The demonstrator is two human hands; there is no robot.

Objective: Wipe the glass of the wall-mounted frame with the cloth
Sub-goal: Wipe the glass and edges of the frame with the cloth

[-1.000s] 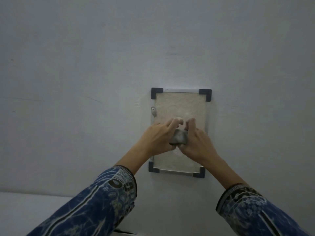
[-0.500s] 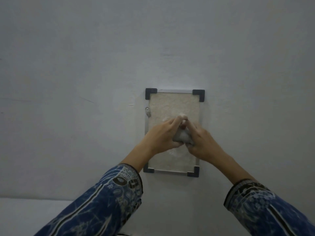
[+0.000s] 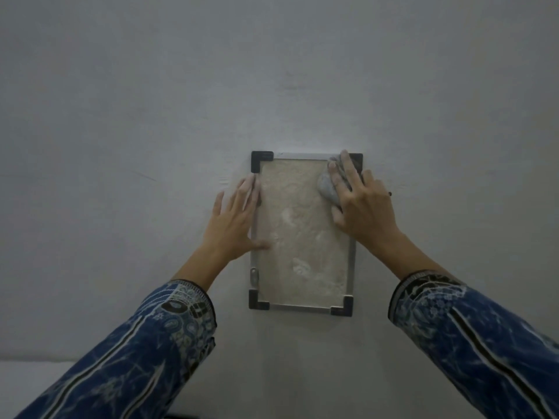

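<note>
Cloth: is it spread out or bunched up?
Bunched up: the cloth is a small wad pressed under the right hand.

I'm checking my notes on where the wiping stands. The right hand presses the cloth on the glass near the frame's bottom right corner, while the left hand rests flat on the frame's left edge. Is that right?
Not quite. The head view shows the right hand pressing the cloth near the top right corner of the frame, not the bottom one. The left hand does rest flat on the left edge.

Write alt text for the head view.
The right hand presses a crumpled grey cloth onto the upper right glass of a silver wall-mounted frame with black corners. The left hand rests flat on its left edge.
</note>
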